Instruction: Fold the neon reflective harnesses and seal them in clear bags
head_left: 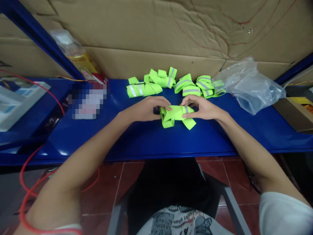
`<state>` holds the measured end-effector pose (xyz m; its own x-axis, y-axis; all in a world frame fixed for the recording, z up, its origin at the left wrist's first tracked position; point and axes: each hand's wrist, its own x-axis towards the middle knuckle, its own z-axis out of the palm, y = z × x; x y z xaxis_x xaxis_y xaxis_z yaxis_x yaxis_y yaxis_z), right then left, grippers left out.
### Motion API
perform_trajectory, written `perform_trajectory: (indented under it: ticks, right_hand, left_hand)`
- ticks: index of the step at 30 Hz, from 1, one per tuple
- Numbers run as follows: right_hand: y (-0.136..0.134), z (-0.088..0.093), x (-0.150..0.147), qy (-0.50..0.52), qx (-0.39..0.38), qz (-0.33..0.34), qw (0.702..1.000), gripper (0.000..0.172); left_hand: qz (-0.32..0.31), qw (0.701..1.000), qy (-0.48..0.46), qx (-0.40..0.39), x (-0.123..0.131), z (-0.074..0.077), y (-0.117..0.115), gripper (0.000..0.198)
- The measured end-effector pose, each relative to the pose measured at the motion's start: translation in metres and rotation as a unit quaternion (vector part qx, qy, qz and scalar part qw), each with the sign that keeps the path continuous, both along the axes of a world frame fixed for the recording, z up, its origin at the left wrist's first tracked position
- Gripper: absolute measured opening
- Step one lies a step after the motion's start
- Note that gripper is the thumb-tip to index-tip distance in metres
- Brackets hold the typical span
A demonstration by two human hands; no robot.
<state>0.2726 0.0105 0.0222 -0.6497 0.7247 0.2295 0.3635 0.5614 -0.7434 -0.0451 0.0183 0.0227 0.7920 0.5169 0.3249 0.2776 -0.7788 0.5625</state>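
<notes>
Between my hands is a rolled neon-yellow reflective strap bundle (175,113), with a grey stripe and loose ends hanging at its left and lower right. My left hand (151,108) is closed on its left end, fingers over the top. At the right end my right hand (199,108) pinches it between thumb and fingers. Just behind lie more rolled yellow straps: one bundle (144,88) at the left, another (162,78) against it, and more (189,85) toward the right.
A clear plastic bag (256,85) sits at the right, near a cardboard box (293,112). A bottle with a yellow label (81,62) stands at the back left on the blue table (156,142). A red hose (23,182) loops at the left.
</notes>
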Motion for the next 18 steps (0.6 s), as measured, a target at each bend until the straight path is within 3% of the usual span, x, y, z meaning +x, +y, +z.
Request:
perform_trajectory:
  ticks: [3,6,10,14,18]
  right_hand:
    - [-0.001,-0.004,-0.003,-0.06,0.041,-0.022,0.997,0.073]
    - [-0.002,-0.005,-0.006,-0.106,0.047,-0.022,0.993,0.067]
    - [-0.003,-0.007,-0.007,-0.121,0.098,-0.049,0.987,0.073]
    - [-0.003,-0.012,-0.008,-0.108,0.139,-0.056,0.983,0.066]
    - [-0.003,-0.017,-0.009,-0.09,0.149,-0.06,0.983,0.062]
  left_hand:
    - [-0.016,0.996,0.009,-0.086,-0.01,0.005,0.003,0.049]
    - [-0.012,0.991,0.005,-0.13,-0.012,0.003,0.003,0.046]
    - [0.021,0.992,-0.034,-0.12,-0.003,-0.007,0.003,0.047]
    - [0.052,0.988,-0.082,-0.121,0.004,-0.013,0.004,0.057]
    - [0.117,0.987,-0.101,-0.043,0.007,-0.019,0.006,0.069]
